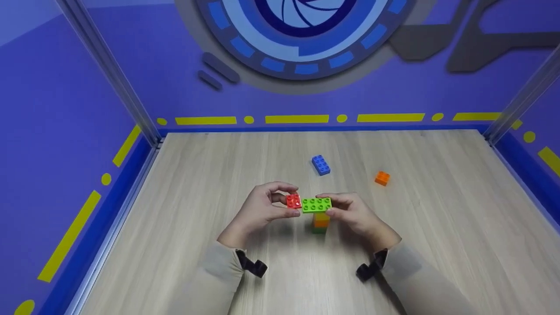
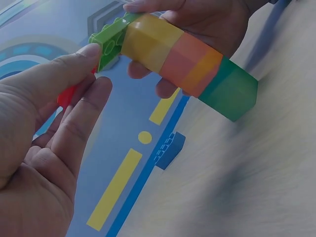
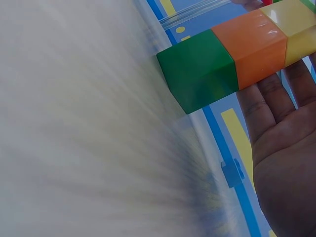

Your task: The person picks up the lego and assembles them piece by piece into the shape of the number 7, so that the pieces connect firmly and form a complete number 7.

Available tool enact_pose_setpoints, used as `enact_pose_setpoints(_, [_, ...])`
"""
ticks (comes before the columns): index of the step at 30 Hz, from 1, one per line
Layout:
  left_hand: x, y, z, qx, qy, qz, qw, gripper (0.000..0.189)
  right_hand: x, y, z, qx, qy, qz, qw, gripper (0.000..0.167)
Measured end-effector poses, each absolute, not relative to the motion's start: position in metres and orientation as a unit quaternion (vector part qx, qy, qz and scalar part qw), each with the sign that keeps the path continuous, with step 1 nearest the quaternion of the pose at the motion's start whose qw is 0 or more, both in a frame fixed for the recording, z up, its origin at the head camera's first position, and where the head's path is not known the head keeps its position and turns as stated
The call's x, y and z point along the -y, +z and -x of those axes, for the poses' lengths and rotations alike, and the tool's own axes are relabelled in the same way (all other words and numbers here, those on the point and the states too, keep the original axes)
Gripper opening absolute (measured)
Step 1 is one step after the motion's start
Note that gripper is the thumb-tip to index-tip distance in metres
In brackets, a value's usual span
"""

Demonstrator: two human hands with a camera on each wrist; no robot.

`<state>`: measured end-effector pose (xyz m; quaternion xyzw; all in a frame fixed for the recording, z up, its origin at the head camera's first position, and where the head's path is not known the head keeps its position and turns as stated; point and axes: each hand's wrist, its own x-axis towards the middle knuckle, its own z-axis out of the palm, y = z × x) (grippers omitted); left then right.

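Observation:
In the head view my left hand (image 1: pixel 256 210) pinches a small red toy building brick (image 1: pixel 293 201) between thumb and fingers. Just right of it, a long light green brick (image 1: pixel 316 204) tops a narrow stack, overhanging towards the left. Under it come a yellow brick (image 2: pixel 150 42), an orange brick (image 2: pixel 192 64) and a dark green brick (image 3: pixel 200 71) at the bottom. My right hand (image 1: pixel 356 214) grips the light green brick's right end, its other fingers behind the stack in the left wrist view. Left fingertips are right at the light green brick's free end. They mostly hide the red brick there.
Farther back on the wooden table (image 1: pixel 210 175) lies a blue brick (image 1: pixel 321 165) with two rows of studs. A small orange brick (image 1: pixel 382 178) sits to its right. Purple-blue panels (image 1: pixel 144 74) wall the table at the back and sides.

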<state>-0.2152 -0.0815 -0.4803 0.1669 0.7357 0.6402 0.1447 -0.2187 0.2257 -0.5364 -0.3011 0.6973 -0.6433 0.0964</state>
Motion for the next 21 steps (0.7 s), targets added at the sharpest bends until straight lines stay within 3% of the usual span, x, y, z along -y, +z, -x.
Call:
enact_pose_setpoints(11, [0.077, -0.48, 0.213, -0.744, 0.628, -0.191, 0.126, 0.042, -0.227, -0.536, 0.219, -0.69, -0.651, 0.295, 0.114, 0.044])
enact_pose_setpoints(21, [0.07, -0.48, 0.211, -0.73, 0.638, -0.169, 0.176, 0.047, -0.227, -0.537, 0.22, -0.678, -0.658, 0.307, 0.114, 0.042])
